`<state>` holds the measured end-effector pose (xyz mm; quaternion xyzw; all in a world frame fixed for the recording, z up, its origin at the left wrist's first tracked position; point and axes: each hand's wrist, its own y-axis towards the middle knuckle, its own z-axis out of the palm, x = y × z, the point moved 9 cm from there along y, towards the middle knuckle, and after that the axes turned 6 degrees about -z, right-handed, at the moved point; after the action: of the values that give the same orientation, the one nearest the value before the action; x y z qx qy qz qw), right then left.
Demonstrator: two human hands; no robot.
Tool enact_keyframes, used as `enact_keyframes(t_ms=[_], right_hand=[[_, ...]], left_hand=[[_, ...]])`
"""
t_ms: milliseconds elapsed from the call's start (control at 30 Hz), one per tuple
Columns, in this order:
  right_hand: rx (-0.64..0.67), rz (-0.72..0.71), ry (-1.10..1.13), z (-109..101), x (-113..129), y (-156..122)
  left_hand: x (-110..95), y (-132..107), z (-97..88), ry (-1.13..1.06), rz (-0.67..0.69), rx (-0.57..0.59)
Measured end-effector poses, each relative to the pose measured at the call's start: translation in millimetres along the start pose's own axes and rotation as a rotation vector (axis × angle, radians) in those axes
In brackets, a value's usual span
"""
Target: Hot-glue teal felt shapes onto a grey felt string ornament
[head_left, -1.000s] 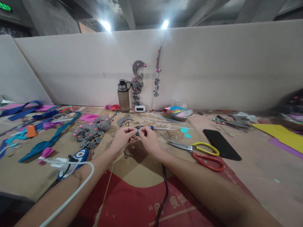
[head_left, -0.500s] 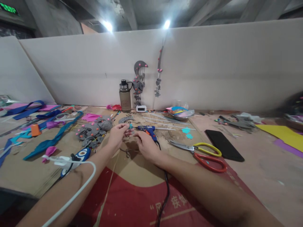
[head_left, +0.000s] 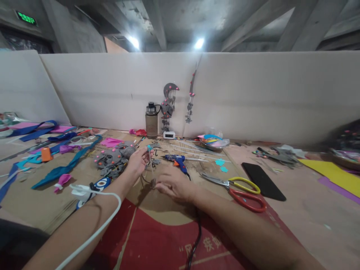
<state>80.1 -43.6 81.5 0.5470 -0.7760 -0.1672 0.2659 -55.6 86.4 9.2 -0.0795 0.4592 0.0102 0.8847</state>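
Observation:
My left hand [head_left: 137, 162] is raised over the cardboard, fingers pinched on a small turquoise piece [head_left: 149, 147]. From that piece a thin grey cord [head_left: 152, 170] hangs toward the board. Lower and to the right, my right hand [head_left: 173, 183] has its fingers curled together at the cord's lower part; the exact grip is partly hidden. Just beyond my right hand a blue glue gun [head_left: 178, 160] lies on the cardboard, its nozzle pointing left. Several flat turquoise flower shapes [head_left: 220, 162] lie to the right of it.
Scissors [head_left: 225, 183] with yellow and red handles lie right of my hands, beside a black phone [head_left: 263, 182]. Grey felt pieces [head_left: 112, 159] with pink dots are heaped at left. A bottle [head_left: 152, 123] stands by the white partition [head_left: 253, 93]. A white cable [head_left: 112, 213] crosses my left forearm.
My right hand has moved down, away from the turquoise piece, to the lower cord. My left hand still holds the turquoise piece, and the cord now hangs in view. The camera has tilted up slightly.

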Motion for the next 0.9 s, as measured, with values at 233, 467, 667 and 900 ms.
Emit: enact_keyframes(t_ms=[233,467,667,900], right_hand=[[-0.092,0.731,-0.384,-35,-106,-38],[0.097,0.962,-0.218,-1,-147,-70],[-0.040,0.983,-0.088,-9,-155,-68],[-0.725,0.774,0.107,-65,-121,-58]], left_hand=[[-7,-6,5.3,-0.039,0.056,0.034],[-11,-13,16.7,-0.022,0.104,0.063],[-14,-22,25.7,0.033,0.134,0.063],[-23,-25,23.0,0.116,0.202,-0.002]])
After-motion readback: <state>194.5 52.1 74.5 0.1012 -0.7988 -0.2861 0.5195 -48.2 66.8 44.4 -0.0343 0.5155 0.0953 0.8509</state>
